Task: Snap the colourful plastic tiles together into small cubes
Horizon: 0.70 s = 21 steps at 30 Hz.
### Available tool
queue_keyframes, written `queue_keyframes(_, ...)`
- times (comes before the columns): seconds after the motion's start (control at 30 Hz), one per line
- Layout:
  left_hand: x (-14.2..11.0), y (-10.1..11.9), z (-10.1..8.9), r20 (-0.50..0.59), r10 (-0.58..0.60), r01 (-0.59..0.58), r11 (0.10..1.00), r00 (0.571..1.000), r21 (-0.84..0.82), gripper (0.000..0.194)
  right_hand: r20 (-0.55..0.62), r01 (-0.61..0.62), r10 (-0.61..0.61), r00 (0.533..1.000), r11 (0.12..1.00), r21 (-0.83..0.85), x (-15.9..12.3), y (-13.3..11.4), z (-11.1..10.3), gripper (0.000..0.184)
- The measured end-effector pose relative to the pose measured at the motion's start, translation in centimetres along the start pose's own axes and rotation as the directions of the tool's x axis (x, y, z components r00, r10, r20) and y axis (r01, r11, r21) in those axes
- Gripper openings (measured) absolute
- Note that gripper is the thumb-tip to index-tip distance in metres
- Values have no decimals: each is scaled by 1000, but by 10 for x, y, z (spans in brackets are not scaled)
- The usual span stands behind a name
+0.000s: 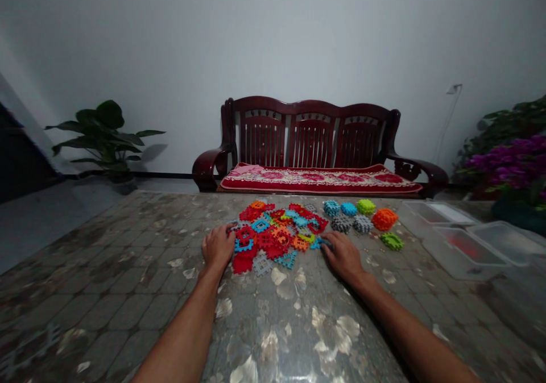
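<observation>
A loose heap of flat plastic interlocking pieces with toothed edges, in red, blue, grey, orange and green, lies on the table. At the heap's left side my left hand (pixel 218 246) has its fingers bent around the edge of a dark grey interlocking piece (pixel 232 224). Opposite it, my right hand (pixel 342 252) pinches a blue interlocking piece (pixel 316 243) at the right edge of the heap. Some fingertips are hidden. Red pieces (pixel 273 242) fill much of the middle, and a light grey piece (pixel 262 264) lies at the near edge.
Behind my right hand stand sorted stacks: blue (pixel 331 207), grey (pixel 363 223), yellow-green (pixel 365 206) and orange (pixel 385 219). A green piece (pixel 392 241) lies nearby. Clear plastic containers (pixel 482 269) occupy the right side. A wooden bench (pixel 313 107) stands beyond the table.
</observation>
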<state>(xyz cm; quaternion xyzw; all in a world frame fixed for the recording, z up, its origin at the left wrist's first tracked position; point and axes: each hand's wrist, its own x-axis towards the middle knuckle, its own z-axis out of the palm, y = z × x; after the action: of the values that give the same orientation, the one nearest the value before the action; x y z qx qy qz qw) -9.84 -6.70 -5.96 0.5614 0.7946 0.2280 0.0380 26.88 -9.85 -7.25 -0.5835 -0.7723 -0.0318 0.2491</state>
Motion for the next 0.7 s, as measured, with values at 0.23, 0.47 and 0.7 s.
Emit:
queue_keyframes(0.23, 1, -1, -1, 8, -1, 1, 1000, 1000, -11, 39, 42, 26, -24, 999, 998, -54, 22, -30, 6, 27)
queue_keyframes(0.47, 2, 1, 0, 5, 9, -10, 1000, 1000, 1, 38, -98, -33, 46, 994, 991, 131, 19, -20, 9, 26)
queue_keyframes(0.7, 2, 0, 0, 9, 10, -10, 1000, 1000, 9, 40, -77, -217, 302, 950, 818, 533, 20, -4, -1, 43)
